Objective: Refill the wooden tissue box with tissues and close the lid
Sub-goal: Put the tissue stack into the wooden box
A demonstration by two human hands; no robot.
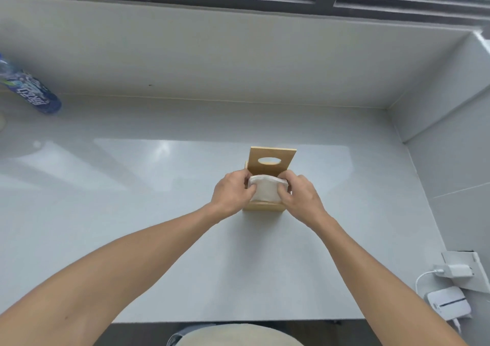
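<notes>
A small wooden tissue box [263,207] stands in the middle of the white counter. Its lid [271,161], with an oval slot, is swung up and stands upright at the far side. A white stack of tissues [266,188] sits in the open top, bulging above the rim. My left hand [233,193] grips the stack's left side and my right hand [298,193] grips its right side, fingers curled over the edges. The box's side walls are hidden behind both hands.
A blue plastic bottle [31,90] lies at the far left by the wall. At the right front are a white charger [457,271] plugged into a socket, its cable, and a small white device [449,302]. Walls bound the counter [132,200] behind and right.
</notes>
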